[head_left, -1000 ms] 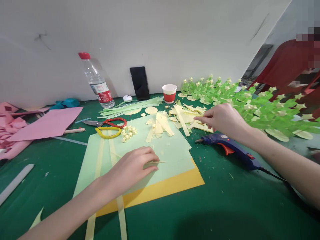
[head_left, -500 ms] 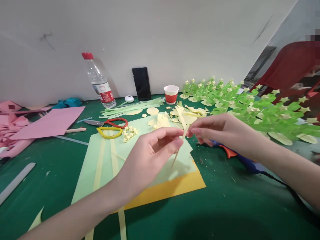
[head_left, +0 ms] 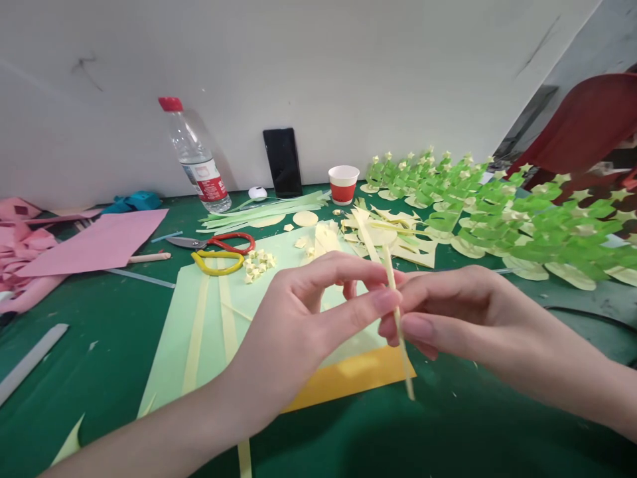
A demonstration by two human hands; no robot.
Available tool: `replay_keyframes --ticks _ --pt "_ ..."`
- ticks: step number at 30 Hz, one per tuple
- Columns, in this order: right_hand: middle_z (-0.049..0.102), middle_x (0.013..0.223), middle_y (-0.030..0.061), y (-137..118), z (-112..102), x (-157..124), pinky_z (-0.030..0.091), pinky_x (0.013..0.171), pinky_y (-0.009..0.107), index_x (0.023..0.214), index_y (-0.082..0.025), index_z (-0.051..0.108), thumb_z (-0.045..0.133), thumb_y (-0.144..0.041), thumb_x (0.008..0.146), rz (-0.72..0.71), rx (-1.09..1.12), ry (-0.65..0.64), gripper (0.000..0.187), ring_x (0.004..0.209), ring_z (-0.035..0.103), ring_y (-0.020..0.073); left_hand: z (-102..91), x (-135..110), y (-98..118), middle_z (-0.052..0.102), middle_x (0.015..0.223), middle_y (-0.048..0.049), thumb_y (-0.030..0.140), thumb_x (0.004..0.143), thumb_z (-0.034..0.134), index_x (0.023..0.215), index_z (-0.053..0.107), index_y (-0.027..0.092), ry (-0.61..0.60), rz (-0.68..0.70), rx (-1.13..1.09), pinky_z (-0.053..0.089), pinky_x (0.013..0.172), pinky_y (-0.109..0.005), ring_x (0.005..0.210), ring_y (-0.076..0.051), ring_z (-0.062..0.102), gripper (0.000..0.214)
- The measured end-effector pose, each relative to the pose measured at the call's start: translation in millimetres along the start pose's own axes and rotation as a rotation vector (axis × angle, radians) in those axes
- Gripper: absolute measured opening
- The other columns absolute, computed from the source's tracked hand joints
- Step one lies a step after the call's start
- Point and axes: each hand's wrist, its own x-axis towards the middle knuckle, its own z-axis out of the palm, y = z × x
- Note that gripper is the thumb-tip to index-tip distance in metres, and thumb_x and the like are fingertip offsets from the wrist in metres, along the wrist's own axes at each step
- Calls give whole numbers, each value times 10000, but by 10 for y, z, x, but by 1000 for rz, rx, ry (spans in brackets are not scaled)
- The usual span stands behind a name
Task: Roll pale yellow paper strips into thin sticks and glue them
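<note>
Toward five o'clock from the paper cup (head_left: 343, 189), two bare hands meet above the green tabletop (head_left: 99, 398). The left hand (head_left: 308, 325), its forearm at eight o'clock, pinches a narrow strip (head_left: 405, 362) between thumb and forefinger, no gap left at the tips. The strip's long axis runs from eleven o'clock to five, crosswise to both sets of fingers, with both ends free. On its other side sits the right hand (head_left: 465, 315), forearm toward four, thumb just beside the strip and fingertips curled behind it (whether they really grip it, I can't tell from where I stand). Both hands are close; the left has the surer contact.

Now the materials, reading the clock from the strip. Past nine lies a flat, matte pink sheet (head_left: 99, 245). A smooth pale green sheet (head_left: 164, 352) fills nine o'clock. At ten stands a clear plastic bottle (head_left: 202, 166); in front of it lie scissors (head_left: 203, 244) with one red loop and one yellow, then a heap of tiny, puffy folded pieces (head_left: 259, 264). A glossy black phone (head_left: 283, 162) leans at eleven. Thin, angular yellow scraps (head_left: 383, 236) litter twelve, and leafy green paper plants (head_left: 478, 192), star-tipped, crowd one.
</note>
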Motion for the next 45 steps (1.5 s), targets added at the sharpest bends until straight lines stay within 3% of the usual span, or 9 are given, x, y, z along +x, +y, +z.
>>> replay_keyframes --ticks 7,13,17,22,30,34,38,41,45 --pt "572 683 -28 22 -11 -34 380 528 98 717 -206 672 575 -272 883 16 101 -130 204 564 401 38 -31 0 23 643 597 74 230 901 556 656 679 236 -144 -46 -183 458 843 -176 869 -86 607 275" --pt "483 594 -40 -4 4 -37 286 450 129 700 -185 635 552 -278 884 -13 -19 -139 222 533 381 37 -17 -1 20 608 570 76 166 842 598 646 694 249 -108 -103 -218 482 828 -205 785 -94 594 234" --pt "423 525 -43 2 5 -31 220 397 171 693 -181 640 548 -294 873 -35 -126 -121 231 497 368 44 0 6 22 634 666 89 127 774 642 621 691 255 -39 -89 -207 484 771 -188 768 -82 587 206" --pt "444 534 -43 -1 14 -13 229 402 174 687 -185 628 546 -281 852 -12 -124 -131 208 496 372 46 -2 -15 20 645 663 107 109 771 645 639 694 265 8 -32 -133 469 741 -161 731 -62 575 210" --pt "472 583 -30 -4 26 -21 272 441 151 696 -193 628 539 -317 872 29 -45 -136 233 528 384 50 -24 -23 50 626 691 84 206 875 538 639 693 261 -23 -16 -88 472 763 -143 767 -66 590 288" --pt "416 519 -40 12 27 -25 259 418 144 667 -202 638 556 -294 852 16 -92 -109 222 490 370 48 -34 -7 62 626 656 81 190 774 675 603 681 242 29 9 13 475 699 -154 696 -74 584 180" --pt "487 543 -29 19 36 -3 289 411 143 628 -193 619 593 -298 810 55 -83 -72 212 469 377 51 -135 47 118 641 668 78 174 755 678 598 677 238 48 52 138 456 674 -170 678 -82 575 169" --pt "553 581 -18 40 49 6 345 449 150 666 -207 662 609 -333 795 73 -157 -10 187 503 437 65 -295 77 188 648 649 76 202 744 683 586 673 242 -68 13 327 438 649 -193 659 -98 568 164" --pt "604 617 -9 110 94 17 374 494 179 668 -213 672 578 -340 786 -4 -376 85 198 558 494 92 -505 6 189 653 655 58 248 741 681 619 683 236 -175 -34 503 456 687 -226 655 -118 581 123"
